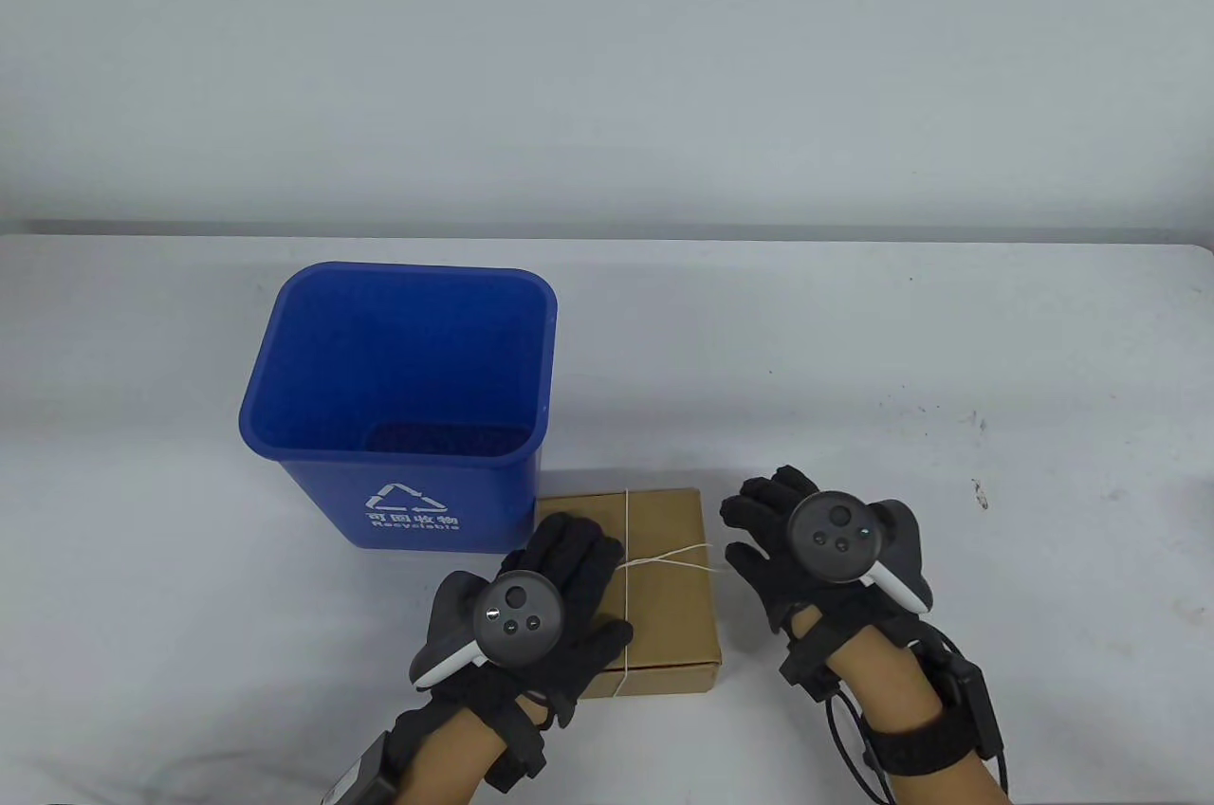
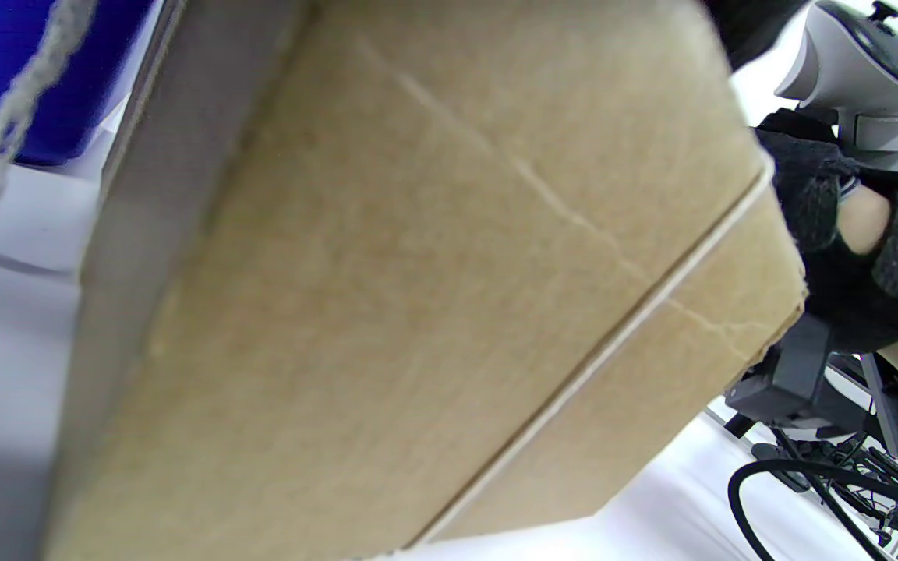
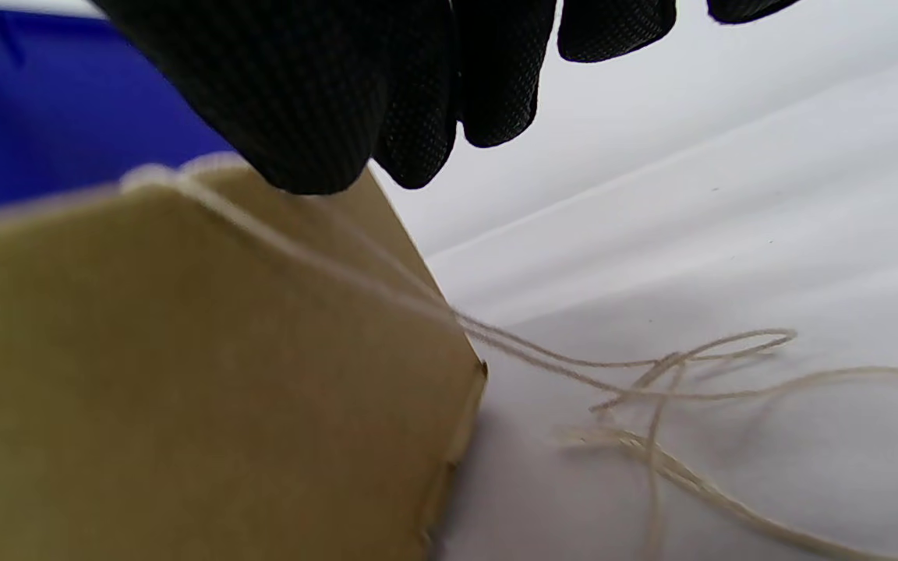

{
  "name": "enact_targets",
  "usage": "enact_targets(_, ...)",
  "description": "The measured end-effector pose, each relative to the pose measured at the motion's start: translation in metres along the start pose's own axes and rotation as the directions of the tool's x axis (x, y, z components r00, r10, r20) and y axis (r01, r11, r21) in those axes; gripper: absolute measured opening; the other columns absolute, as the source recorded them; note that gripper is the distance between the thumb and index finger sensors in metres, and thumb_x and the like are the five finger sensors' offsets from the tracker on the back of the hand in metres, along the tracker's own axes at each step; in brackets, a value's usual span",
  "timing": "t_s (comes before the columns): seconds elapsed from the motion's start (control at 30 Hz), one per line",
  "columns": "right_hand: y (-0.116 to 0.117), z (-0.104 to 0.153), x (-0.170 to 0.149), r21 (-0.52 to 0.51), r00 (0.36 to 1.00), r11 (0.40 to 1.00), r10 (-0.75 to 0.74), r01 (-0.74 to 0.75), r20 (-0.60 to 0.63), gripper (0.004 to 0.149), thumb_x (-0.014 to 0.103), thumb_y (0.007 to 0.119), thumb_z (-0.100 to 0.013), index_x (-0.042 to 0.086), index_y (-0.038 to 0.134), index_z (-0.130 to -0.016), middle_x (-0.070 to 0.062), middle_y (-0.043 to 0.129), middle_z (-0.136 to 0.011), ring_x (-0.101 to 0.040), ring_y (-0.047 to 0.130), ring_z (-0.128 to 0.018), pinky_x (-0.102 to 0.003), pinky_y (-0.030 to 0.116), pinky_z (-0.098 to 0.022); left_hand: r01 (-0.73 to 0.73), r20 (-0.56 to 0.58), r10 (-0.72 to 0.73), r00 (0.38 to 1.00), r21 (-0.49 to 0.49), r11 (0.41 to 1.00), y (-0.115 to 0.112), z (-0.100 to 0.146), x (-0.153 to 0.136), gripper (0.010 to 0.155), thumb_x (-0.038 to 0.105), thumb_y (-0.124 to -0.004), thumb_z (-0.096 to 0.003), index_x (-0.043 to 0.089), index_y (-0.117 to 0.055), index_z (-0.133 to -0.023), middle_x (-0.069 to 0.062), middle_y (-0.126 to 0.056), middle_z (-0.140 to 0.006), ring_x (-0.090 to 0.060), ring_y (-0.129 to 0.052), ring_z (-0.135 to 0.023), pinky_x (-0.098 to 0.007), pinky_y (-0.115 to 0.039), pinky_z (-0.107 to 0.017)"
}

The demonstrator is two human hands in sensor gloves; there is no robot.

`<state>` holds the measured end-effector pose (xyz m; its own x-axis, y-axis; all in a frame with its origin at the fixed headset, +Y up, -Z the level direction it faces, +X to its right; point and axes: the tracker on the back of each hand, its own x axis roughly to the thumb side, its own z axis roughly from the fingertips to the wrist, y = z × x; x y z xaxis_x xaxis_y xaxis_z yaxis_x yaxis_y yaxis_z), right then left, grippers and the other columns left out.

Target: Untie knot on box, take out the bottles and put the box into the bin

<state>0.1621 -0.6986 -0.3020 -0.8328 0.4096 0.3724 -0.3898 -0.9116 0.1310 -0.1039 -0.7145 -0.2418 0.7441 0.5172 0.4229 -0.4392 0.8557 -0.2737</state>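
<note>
The flat brown cardboard box (image 1: 664, 596) sits on the white table (image 1: 948, 350), its far left corner right by the base of the blue plastic recycling bin (image 1: 403, 397), and thin pale string (image 1: 654, 558) is wrapped round it, crossing on the lid. The left hand (image 1: 531, 606), in its black sensor glove, lies across the box's left side, fingers laid out fairly straight and flat on the lid, pressing rather than gripping. In the left wrist view the box fills the frame, the string running along its face. The right hand (image 1: 806, 539) hovers just off the box's right edge, fingers spread and loosely bent. In the right wrist view its fingertips (image 3: 316, 117) hang above the box corner, and loose string trails off the edge and lies in slack loops on the table. Whether those fingers actually pinch a strand cannot be told.
</note>
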Motion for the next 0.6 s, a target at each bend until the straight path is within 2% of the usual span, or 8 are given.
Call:
enact_targets(0.13, 0.008, -0.003, 0.004, 0.024, 1.000, 1.000, -0.013, 0.013, 0.018, 0.055, 0.032, 0.083, -0.046, 0.007, 0.071, -0.094, -0.015, 0.056, -0.105, -0.055, 0.040, -0.098, -0.073, 0.039, -0.064, -0.003, 0.001, 0.003, 1.000, -0.001, 1.000, 0.000, 0.000, 0.000, 0.082, 0.059, -0.063, -0.0506, 0.022, -0.026, -0.115, -0.003, -0.015, -0.118, -0.038, -0.007, -0.112, -0.074, -0.028, -0.073)
enact_targets(0.2, 0.012, -0.004, 0.004, 0.000, 1.000, 1.000, -0.004, 0.004, 0.027, 0.053, 0.030, 0.083, -0.046, 0.007, 0.074, -0.093, -0.015, 0.059, -0.104, -0.055, 0.042, -0.098, -0.073, 0.040, -0.064, -0.004, 0.001, 0.004, 1.000, -0.001, 1.000, 0.000, 0.000, 0.000, 0.082, 0.059, -0.063, -0.0506, 0.022, -0.026, -0.115, -0.002, -0.015, -0.118, -0.038, -0.007, -0.112, -0.074, -0.028, -0.073)
enact_targets(0.37, 0.010, -0.007, -0.001, -0.049, 0.999, 0.998, -0.033, 0.035, 0.042, 0.038, 0.031, 0.084, -0.045, 0.013, 0.087, -0.078, -0.011, 0.069, -0.098, -0.054, 0.049, -0.097, -0.072, 0.043, -0.063, -0.006, 0.002, 0.006, 1.000, -0.002, 1.000, 0.000, 0.000, 0.000, 0.082, 0.059, -0.063, -0.0507, 0.022, -0.026, -0.115, -0.003, -0.015, -0.118, -0.038, -0.007, -0.112, -0.074, -0.028, -0.073)
enact_targets(0.43, 0.009, -0.008, -0.004, -0.038, 0.998, 0.997, -0.060, 0.061, 0.030, 0.036, 0.032, 0.084, -0.046, 0.014, 0.087, -0.077, -0.010, 0.070, -0.098, -0.054, 0.049, -0.097, -0.072, 0.044, -0.063, -0.006, 0.001, 0.006, 1.000, -0.003, 1.000, 0.000, 0.000, 0.000, 0.082, 0.059, -0.063, -0.0505, 0.022, -0.026, -0.114, -0.003, -0.015, -0.118, -0.037, -0.007, -0.112, -0.074, -0.028, -0.073)
enact_targets(0.6, 0.007, -0.009, -0.014, -0.033, 1.000, 0.999, -0.020, 0.019, -0.021, 0.036, 0.032, 0.083, -0.046, 0.014, 0.087, -0.077, -0.010, 0.071, -0.097, -0.053, 0.052, -0.096, -0.072, 0.045, -0.063, -0.005, 0.001, 0.005, 1.000, -0.003, 1.000, 0.000, 0.000, 0.000, 0.082, 0.059, -0.063, -0.0506, 0.022, -0.026, -0.114, -0.002, -0.015, -0.118, -0.037, -0.007, -0.112, -0.074, -0.028, -0.073)
